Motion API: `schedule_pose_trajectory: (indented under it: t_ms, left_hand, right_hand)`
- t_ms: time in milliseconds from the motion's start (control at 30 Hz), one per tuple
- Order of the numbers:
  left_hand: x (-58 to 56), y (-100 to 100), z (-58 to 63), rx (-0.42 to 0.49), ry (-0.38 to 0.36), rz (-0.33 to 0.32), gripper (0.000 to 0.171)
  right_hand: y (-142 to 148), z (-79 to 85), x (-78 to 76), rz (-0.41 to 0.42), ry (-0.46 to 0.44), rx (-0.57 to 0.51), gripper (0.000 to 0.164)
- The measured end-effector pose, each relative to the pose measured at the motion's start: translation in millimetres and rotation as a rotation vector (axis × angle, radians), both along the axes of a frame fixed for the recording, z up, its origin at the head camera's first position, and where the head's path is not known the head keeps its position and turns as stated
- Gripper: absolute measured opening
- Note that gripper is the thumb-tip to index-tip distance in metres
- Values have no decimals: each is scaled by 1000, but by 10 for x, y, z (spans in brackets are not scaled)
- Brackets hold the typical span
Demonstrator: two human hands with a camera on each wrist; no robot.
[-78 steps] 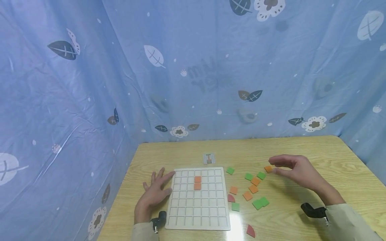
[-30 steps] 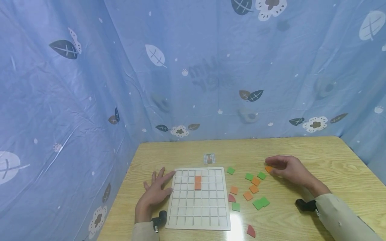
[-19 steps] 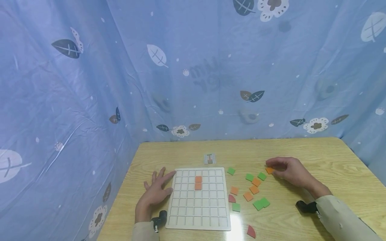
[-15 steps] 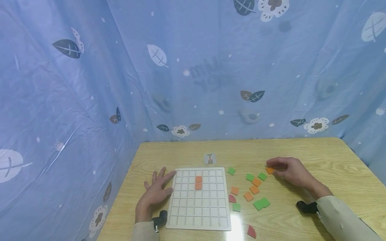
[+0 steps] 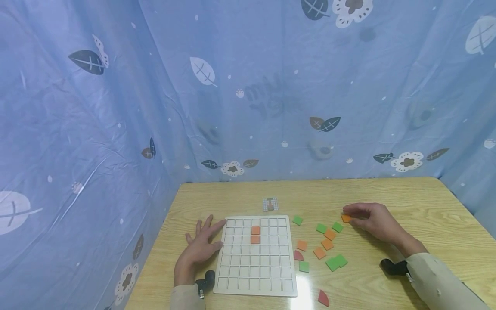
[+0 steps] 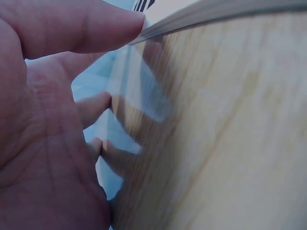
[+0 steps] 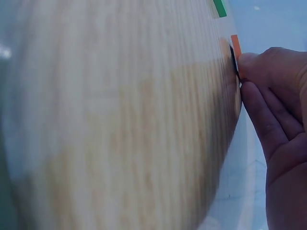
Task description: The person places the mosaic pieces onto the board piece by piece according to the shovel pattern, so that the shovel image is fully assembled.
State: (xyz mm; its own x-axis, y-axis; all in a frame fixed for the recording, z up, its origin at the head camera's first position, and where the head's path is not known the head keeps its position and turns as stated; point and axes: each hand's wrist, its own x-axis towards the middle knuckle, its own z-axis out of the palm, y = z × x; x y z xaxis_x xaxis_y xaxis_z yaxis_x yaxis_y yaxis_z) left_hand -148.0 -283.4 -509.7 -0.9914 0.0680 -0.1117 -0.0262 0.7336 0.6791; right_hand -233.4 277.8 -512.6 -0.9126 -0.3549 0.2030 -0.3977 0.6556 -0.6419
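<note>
A cream-white grid board [image 5: 240, 284] lies on the table, with two orange square tiles [image 5: 255, 234] one behind the other in its cells. My left hand [image 5: 198, 249] rests at the board's left side, fingers spread; its thumb [image 6: 115, 26] and index fingertip touch the edge. To the right, my right hand [image 5: 375, 220] pinches an orange square tile [image 5: 345, 218] between thumb and fingers. In the right wrist view this orange tile [image 7: 236, 48] stands slightly tilted, its near edge off the tabletop, with a dark shadow under it.
Between board and right hand lie loose green tiles [image 5: 321, 228], orange tiles [image 5: 319, 252] and a red quarter-circle piece [image 5: 298, 255]. Another red quarter-circle [image 5: 323, 298] is near the front. A small printed pattern card [image 5: 270, 204] lies behind the board. A blue curtain [image 5: 248, 107] surrounds the table.
My right hand has come down and left to the orange tile, and its fingers have closed in on it. The left hand and the board have stayed in place.
</note>
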Motion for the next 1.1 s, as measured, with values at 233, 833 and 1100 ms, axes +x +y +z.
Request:
schedule_pose_trajectory:
  t_ms: [233,833,1100]
  left_hand:
    - [14,4,-3,9,-2,2,69]
    - [19,-4,10,11,4,-12,69]
    - [1,2,10,13,-3,-4,70]
  right_hand:
    - [-9,53,30,-29,-19,-10,37]
    - [-355,421,384,-47,16,-214,35]
    - [-647,585,488,-10,38,-267,32]
